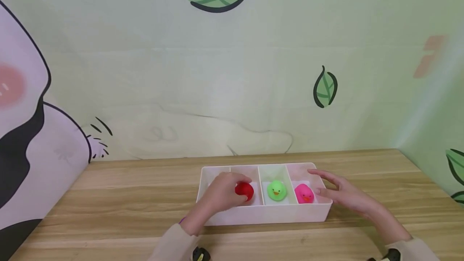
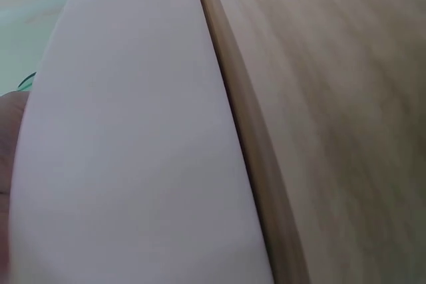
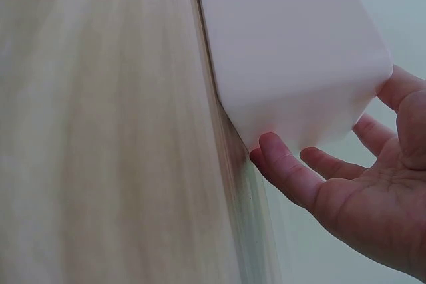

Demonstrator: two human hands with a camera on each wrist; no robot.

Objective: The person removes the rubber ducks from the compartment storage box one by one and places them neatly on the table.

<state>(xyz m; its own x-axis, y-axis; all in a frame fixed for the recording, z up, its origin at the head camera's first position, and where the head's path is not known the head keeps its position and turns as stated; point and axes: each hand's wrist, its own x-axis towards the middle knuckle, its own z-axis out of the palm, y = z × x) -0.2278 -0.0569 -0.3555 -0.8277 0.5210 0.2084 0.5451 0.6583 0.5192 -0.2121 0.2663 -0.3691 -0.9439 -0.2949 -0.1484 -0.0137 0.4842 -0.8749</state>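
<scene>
white and smooth, the four-compartment tray [image 1: 266,214] stood on the wood-grain table [image 1: 127,196]. from the left, a glossy round red toy [image 1: 245,191] showed at the second compartment, a lime-green toy chick [image 1: 277,191] sat in the third, a hot-pink toy chick [image 1: 304,193] in the fourth. the left hand [image 1: 224,191] pinched the red toy; the right hand [image 1: 346,193], its fingers loosely spread, touched the tray's right end.
</scene>
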